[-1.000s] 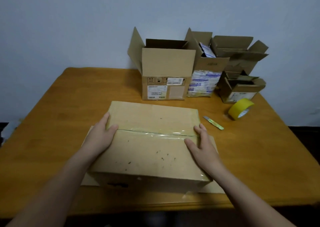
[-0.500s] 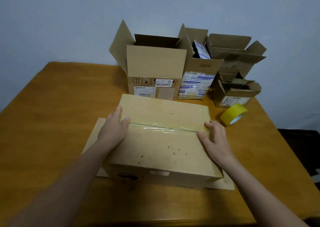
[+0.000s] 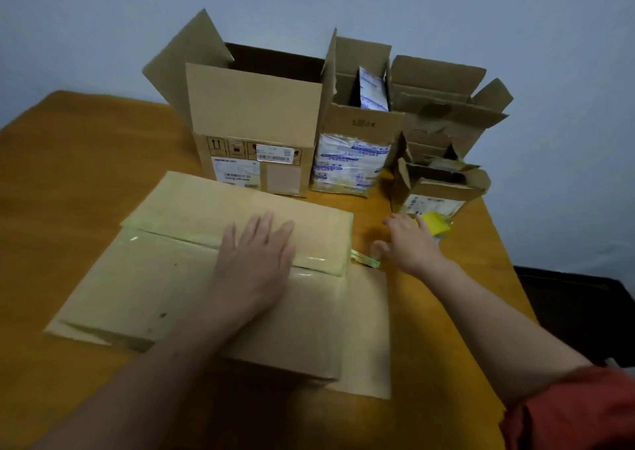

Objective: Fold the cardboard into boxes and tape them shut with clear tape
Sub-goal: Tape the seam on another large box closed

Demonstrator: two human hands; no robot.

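Fingers straight and close together, the left hand (image 3: 256,257) lies flat on top of the box (image 3: 165,288), its palm across the glossy strip of tape (image 3: 178,243) that runs along the seam between the two top flaps. It grips nothing; the flat press looks meant to pin the flaps down and stop the box from sliding.

The right hand (image 3: 410,247) is off the box, out over the table (image 3: 86,181) past the box's right edge. Its fingers (image 3: 395,224) are spread and loosely bent, with nothing in them. It sits between a small greenish cutter (image 3: 366,261), lying just beside the box's corner, and the yellow tape roll (image 3: 435,225), which it partly covers; whether it touches the roll I cannot tell. Judging by the reach, the roll or the cutter is wanted for another strip.

The box rests on a flat sheet of cardboard (image 3: 369,332), near the table's front. Behind it, four open boxes (image 3: 254,119) stand in a row by the wall with their flaps up, probably waiting their turn.
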